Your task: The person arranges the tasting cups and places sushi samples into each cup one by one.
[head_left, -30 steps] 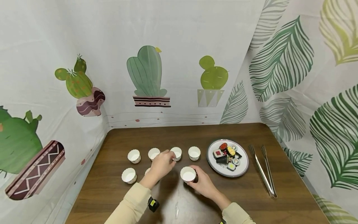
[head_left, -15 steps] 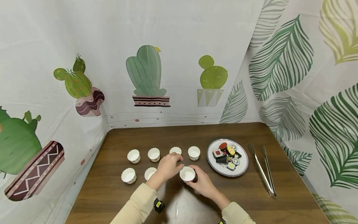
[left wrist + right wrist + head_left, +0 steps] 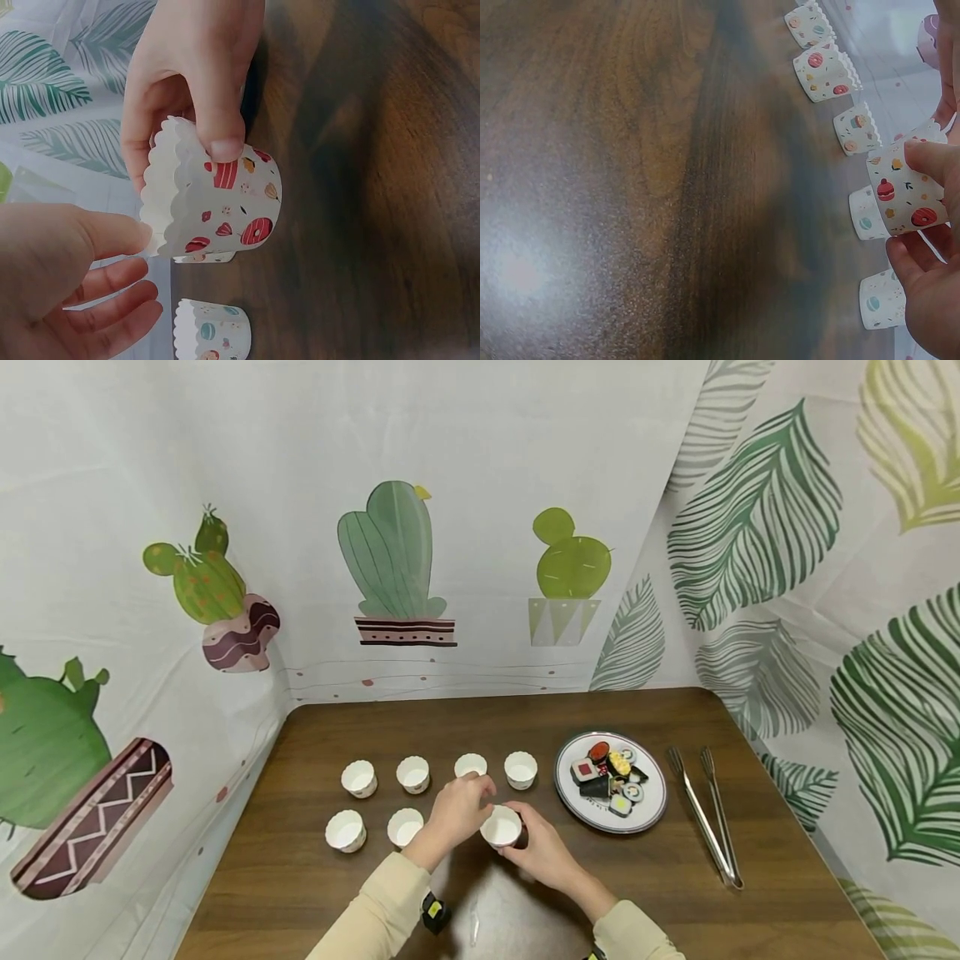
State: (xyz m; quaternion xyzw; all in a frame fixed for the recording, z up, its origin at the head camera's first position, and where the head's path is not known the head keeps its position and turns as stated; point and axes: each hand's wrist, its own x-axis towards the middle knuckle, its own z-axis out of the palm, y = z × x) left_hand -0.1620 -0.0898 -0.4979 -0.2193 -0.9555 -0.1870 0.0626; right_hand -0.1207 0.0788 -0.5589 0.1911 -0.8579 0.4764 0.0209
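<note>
My right hand (image 3: pixel 547 850) grips a white paper baking cup (image 3: pixel 501 827), thumb on its printed side. Cakes and doughnuts in red decorate this cup's wall in the left wrist view, and its rim is scalloped. From the other side my left hand (image 3: pixel 459 810) reaches to the rim. In the left wrist view, the left thumb (image 3: pixel 124 234) lies at the rim edge; the index finger is hidden behind it, and the lower fingers are loosely bent. Whether more cups are nested inside the held one, I cannot tell.
Several similar cups stand in two rows, including a back-left cup (image 3: pixel 360 778), a front-left cup (image 3: pixel 346 831) and a back-right cup (image 3: pixel 521 770). Right of them lies a plate (image 3: pixel 567 802) of sushi pieces (image 3: pixel 619 765), then metal tongs (image 3: pixel 708 827) on the wooden table (image 3: pixel 262 877).
My left hand has moved right from the front-row cup to the cup in my right hand, uncovering the front-row cup. The right hand has barely shifted.
</note>
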